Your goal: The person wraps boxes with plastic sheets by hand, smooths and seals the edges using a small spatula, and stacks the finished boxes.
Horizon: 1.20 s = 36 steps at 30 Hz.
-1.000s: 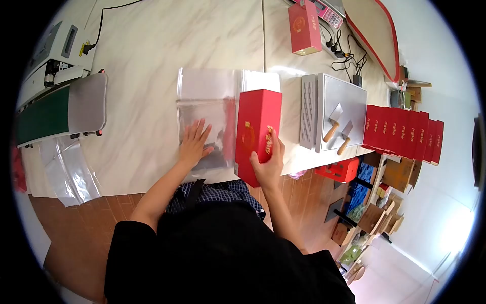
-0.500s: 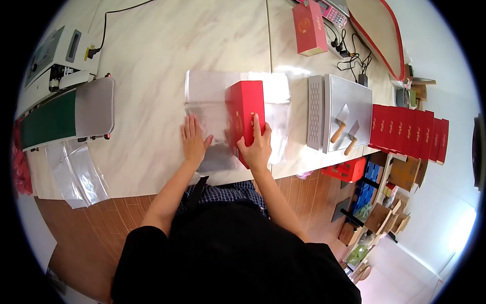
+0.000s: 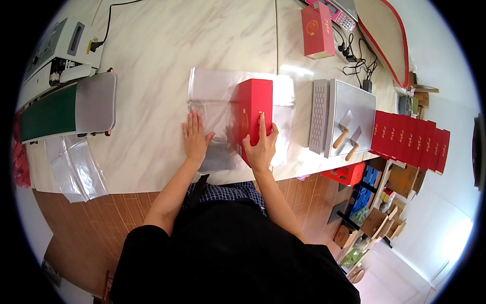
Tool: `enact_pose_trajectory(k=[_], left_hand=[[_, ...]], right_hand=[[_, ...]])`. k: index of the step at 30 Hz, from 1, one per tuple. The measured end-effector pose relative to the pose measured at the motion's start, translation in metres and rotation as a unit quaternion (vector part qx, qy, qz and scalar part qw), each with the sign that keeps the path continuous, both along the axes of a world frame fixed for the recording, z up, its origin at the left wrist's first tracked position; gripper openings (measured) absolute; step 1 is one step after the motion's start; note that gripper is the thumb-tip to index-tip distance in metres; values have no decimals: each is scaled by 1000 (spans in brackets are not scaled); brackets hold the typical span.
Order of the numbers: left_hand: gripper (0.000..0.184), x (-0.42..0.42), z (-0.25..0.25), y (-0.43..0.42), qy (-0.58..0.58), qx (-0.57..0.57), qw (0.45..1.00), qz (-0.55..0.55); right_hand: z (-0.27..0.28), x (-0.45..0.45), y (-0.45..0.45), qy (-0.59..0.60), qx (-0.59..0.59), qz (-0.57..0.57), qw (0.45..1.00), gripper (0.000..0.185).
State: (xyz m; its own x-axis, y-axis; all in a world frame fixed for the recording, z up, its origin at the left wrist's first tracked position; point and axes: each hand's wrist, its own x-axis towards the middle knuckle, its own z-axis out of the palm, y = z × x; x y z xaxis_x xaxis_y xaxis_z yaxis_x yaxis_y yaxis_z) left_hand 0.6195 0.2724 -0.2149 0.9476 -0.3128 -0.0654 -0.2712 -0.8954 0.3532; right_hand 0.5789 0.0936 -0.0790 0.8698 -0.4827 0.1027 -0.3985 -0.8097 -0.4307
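Observation:
A long red box (image 3: 255, 99) with gold lettering lies on a sheet of clear plastic film (image 3: 217, 91) on the marbled table. My right hand (image 3: 261, 147) grips the near part of the box, with the thumb at its left side and the index finger stretched along the top. My left hand (image 3: 195, 138) rests flat with its fingers extended on the left edge of the film, to the left of the box. Part of the film is hidden beneath the box.
A metal-topped device (image 3: 352, 114) on the right carries two wooden-handled scrapers (image 3: 341, 137). Beyond it stands a row of red boxes (image 3: 400, 134). Another box (image 3: 318, 33) is near cables at the back. At left are a machine (image 3: 96, 104) and more film (image 3: 76, 164).
The whole view has shifted slightly, with most table items appearing farther right. Both hands keep nearly the same pose, the right still on the box and the left still on the film.

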Motion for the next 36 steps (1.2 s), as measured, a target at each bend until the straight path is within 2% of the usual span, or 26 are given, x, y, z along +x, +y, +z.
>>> enact_pose_trajectory(k=[7, 9, 10, 12, 13, 15, 16, 18, 19, 21, 24, 25, 27, 29, 30, 31, 33, 34, 36], left_hand=[[72, -2, 9, -7, -10, -2, 999, -34], [71, 0, 14, -9, -1, -88, 996, -23], [71, 1, 16, -10, 0, -87, 996, -24], [72, 6, 22, -13, 42, -208, 976, -44], [72, 7, 26, -15, 40, -208, 976, -45], [78, 5, 31, -19, 12, -263, 963, 49], [78, 2, 31, -18, 11, -264, 963, 47], [81, -7, 30, -12, 73, -376, 900, 209], [81, -11, 28, -5, 73, -375, 901, 207], [79, -19, 26, 9, 148, -408, 865, 253], [73, -30, 23, 18, 157, -392, 865, 272], [73, -33, 19, 21, 155, -392, 865, 272], [66, -36, 9, 27, 222, -480, 804, 272], [61, -37, 12, 31, 231, -467, 810, 268], [55, -37, 13, 33, 244, -457, 815, 258], [55, -36, 13, 35, 244, -456, 816, 256], [46, -33, 8, 39, 256, -427, 835, 235], [46, -30, 12, 38, 256, -428, 835, 233], [41, -31, 16, 41, 265, -427, 833, 230]], right_hand=[[-4, 1, -4, -3, -42, 34, 999, 82], [-5, 1, -4, 3, -48, 33, 998, 82], [-6, 1, -4, -2, -56, 35, 998, 82], [-6, 0, -3, -9, -63, 37, 997, 82], [-6, 0, -3, 3, -53, 31, 998, 82], [-6, 0, -2, 14, -44, 23, 999, 82], [-6, 0, -2, 15, -42, 23, 999, 82], [-6, 0, -2, 16, -39, 21, 999, 83], [-6, 0, -2, 11, -44, 24, 999, 83], [-8, -1, -2, 6, -46, 27, 999, 84], [-4, 0, 0, 11, -32, 23, 999, 84], [2, -1, 2, -33, -64, 38, 997, 80], [13, -8, 9, -80, -93, 56, 991, 75], [27, -36, 20, -57, 78, 268, 959, 56], [25, -56, 29, 24, 203, 289, 935, 46], [19, -75, 36, 103, 321, 301, 892, 37], [8, -96, 39, 298, 449, 258, 802, 33], [-1, -106, 37, 297, 448, 256, 803, 33], [-8, -114, 30, 378, 610, 197, 668, 41]])
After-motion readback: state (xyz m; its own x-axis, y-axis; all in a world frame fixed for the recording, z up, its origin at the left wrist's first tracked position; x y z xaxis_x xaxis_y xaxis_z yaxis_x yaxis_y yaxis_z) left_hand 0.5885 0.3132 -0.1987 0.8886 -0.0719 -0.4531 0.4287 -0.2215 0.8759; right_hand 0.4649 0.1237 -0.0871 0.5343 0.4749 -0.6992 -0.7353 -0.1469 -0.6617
